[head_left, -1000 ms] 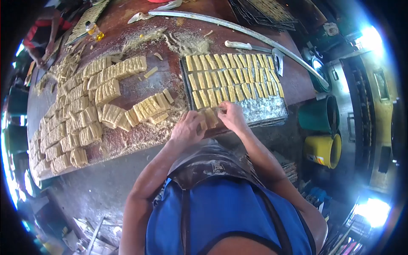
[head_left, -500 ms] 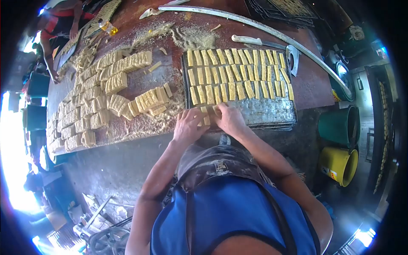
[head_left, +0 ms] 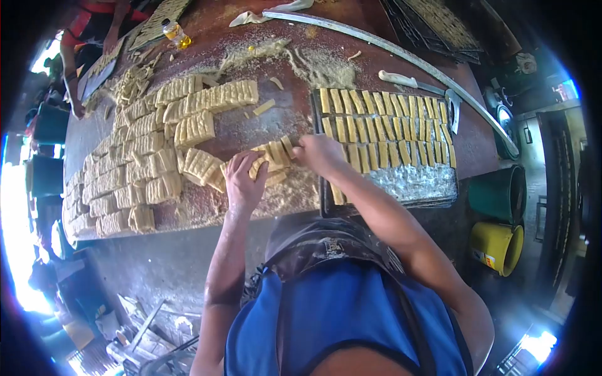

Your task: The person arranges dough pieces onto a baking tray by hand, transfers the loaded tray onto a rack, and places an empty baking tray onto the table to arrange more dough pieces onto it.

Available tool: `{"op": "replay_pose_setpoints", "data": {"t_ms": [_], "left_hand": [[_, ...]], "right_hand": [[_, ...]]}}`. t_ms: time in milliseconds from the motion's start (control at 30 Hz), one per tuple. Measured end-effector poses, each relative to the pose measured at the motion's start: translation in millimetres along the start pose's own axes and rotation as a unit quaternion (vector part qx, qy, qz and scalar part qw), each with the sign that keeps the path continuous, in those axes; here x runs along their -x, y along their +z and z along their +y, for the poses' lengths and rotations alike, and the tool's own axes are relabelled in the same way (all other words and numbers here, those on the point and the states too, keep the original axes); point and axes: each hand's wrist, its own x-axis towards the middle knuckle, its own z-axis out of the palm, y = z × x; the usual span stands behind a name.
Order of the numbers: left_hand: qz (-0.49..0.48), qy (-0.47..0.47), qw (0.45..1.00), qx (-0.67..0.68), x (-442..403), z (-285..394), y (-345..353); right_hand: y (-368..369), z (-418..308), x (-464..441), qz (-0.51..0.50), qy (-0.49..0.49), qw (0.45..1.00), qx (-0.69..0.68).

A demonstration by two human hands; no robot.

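My left hand [head_left: 246, 180] is closed around the near side of a short row of pale dough strips [head_left: 273, 153] on the red-brown table. At the right end of that row, my right hand [head_left: 318, 153] has its fingers pressed together near the last strip; what they hold, if anything, is hidden. Under my right forearm lies a dark metal tray [head_left: 414, 183] dusted with flour. Three rows of yellowish strips [head_left: 390, 128] lie on it, and one more strip [head_left: 338, 194] rests at its near left corner. Many stacked strips [head_left: 135, 156] cover the table's left part.
A long metal bar [head_left: 389, 47] crosses behind the tray, near a white-handled knife [head_left: 398, 79] and a metal scraper [head_left: 453, 109]. An oil bottle [head_left: 175, 34] stands at the back left. Another person's arm [head_left: 70, 78] reaches in there. Green [head_left: 495, 194] and yellow [head_left: 498, 247] buckets stand right.
Both hands have moved left from the tray's near edge to the short row of strips. A strip now lies at the tray's near left corner. The view has shifted.
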Motion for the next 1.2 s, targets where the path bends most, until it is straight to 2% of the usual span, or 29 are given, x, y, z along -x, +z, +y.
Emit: {"op": "replay_pose_setpoints", "data": {"t_ms": [67,133,200,233,267,333,400,467,533,567,600,633,667,800,867,933,1000,1033,1067,1133,1200], "left_hand": [[-0.006,-0.006,1.000,0.014,-11.4,-11.5,-8.7],[-0.007,-0.002,1.000,0.021,-18.3,-24.2,-7.0],[-0.024,0.005,0.999,0.029,-16.2,-28.6,-4.1],[-0.037,0.008,0.999,0.029,-17.0,-26.4,-3.2],[-0.047,0.013,0.998,0.030,-19.3,-23.4,-0.5],[-0.041,0.023,0.998,0.031,-16.9,-12.8,7.9],[-0.044,0.070,0.996,0.028,-14.5,2.6,15.3],[-0.093,0.112,0.986,0.079,-5.1,18.6,46.9],[-0.154,0.181,0.966,0.101,9.5,48.0,79.6],[-0.154,0.181,0.967,0.097,17.5,71.5,90.4],[-0.195,0.208,0.956,0.076,26.6,96.1,99.4],[-0.236,0.234,0.942,0.053,32.4,113.8,106.4],[-0.239,0.233,0.942,0.047,35.5,125.0,112.1],[-0.256,0.199,0.946,-0.012,48.3,134.5,130.9],[-0.216,0.206,0.954,-0.022,53.7,124.5,132.4],[-0.213,0.187,0.959,-0.028,48.4,127.4,114.0],[-0.160,0.148,0.976,0.010,43.2,120.4,95.3],[-0.154,0.129,0.979,-0.028,34.4,120.4,75.6],[-0.117,0.114,0.985,-0.059,32.6,100.2,65.7],[-0.091,0.086,0.991,-0.056,21.8,49.0,44.7],[-0.108,0.009,0.987,-0.120,9.7,19.0,12.6]], "right_hand": [[39.7,-12.2,-32.3,0.032,0.017,0.999,0.002],[39.7,-25.6,-45.0,0.068,0.036,0.997,0.007],[34.5,-25.4,-38.5,0.078,0.001,0.997,0.017],[29.2,-15.4,-38.1,0.063,0.003,0.998,-0.009],[17.7,0.1,-28.6,0.030,0.008,0.995,-0.096],[-31.3,19.2,14.8,0.077,0.031,0.991,-0.109],[-51.8,70.9,52.3,0.068,0.097,0.985,-0.126],[-53.8,120.6,93.4,0.102,0.057,0.992,0.043],[-32.5,139.2,120.3,0.120,0.038,0.991,0.044],[-21.5,147.5,134.7,0.134,0.025,0.990,0.042],[-10.1,149.9,143.7,0.175,-0.031,0.984,0.013],[-7.6,148.2,147.0,0.176,-0.032,0.983,-0.030],[-6.0,147.3,148.9,0.175,-0.032,0.981,-0.073],[-2.2,157.0,139.7,0.197,-0.068,0.973,-0.097],[-7.5,156.3,136.2,0.186,-0.089,0.972,-0.112],[-23.1,148.1,131.6,0.152,-0.096,0.981,-0.071],[-33.4,129.5,125.3,0.195,-0.034,0.960,-0.196],[-32.7,124.4,112.5,0.203,-0.090,0.958,-0.182],[-28.6,115.9,98.6,0.150,-0.088,0.958,-0.229],[-24.2,78.5,64.6,-0.027,-0.017,0.976,-0.216],[-3.7,37.5,25.4,-0.105,0.004,0.959,-0.263]]}}
